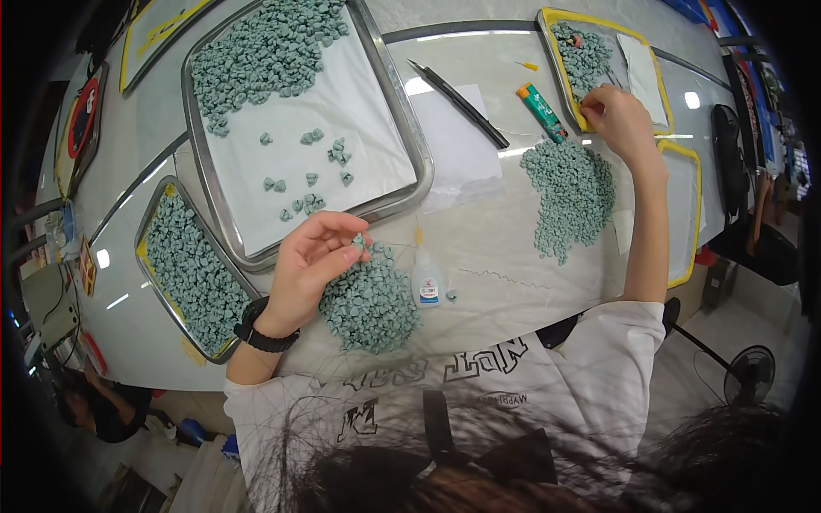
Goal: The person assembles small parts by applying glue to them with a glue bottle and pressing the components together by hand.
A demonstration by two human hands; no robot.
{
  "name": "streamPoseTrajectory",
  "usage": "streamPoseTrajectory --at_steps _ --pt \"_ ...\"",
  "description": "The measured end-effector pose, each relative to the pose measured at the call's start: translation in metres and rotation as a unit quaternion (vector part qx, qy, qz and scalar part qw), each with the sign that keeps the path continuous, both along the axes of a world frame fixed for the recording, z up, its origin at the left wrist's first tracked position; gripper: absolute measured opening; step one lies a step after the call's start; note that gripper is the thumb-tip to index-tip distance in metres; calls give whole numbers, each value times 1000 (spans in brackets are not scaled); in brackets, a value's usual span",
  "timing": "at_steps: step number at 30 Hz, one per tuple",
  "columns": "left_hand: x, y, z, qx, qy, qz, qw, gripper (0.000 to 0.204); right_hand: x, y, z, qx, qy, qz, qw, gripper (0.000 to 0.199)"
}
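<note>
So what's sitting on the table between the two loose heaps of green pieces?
In the head view, a small white glue bottle stands between the near heap and far heap.

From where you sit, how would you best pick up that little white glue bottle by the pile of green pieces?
Probably by the glue bottle's wide white body, fingers across its two sides, coming from the right: it lies on the table with its thin nozzle pointing away, and the pile of green pieces and the left hand crowd its left.

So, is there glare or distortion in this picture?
Head view: ceiling lights glare white on the glossy table; the fisheye bends the large metal tray and the table edges; corners go black; loose hair blurs the lower edge; both hands stay sharp.
</note>
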State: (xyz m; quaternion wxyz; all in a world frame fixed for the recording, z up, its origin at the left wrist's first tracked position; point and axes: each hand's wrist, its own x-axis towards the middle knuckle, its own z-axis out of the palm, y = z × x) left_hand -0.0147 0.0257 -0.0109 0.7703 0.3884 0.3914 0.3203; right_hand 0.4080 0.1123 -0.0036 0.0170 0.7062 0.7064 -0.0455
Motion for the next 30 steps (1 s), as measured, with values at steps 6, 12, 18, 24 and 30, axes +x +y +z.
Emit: streamPoseTrajectory --at_steps 6,12,18,24,30 --pt "-1 -1 3 -2 -8 -9 1000 27 0 -6 9 45 10 10 999 9" --pt "-3 -1 3 4 -10 -6 1000 27 -38 -32 33 49 232 75 969 14" --pt "-2 -1 6 -7 -2 -13 1000 27 -114 -72 32 -31 228 222 948 14" --pt "-3 -1 8 -15 -8 -27 999 26 -125 -74 21 -26 107 258 960 14" --pt "-3 -1 12 -36 -5 -37 999 27 -127 -77 18 -15 36 269 962 11"
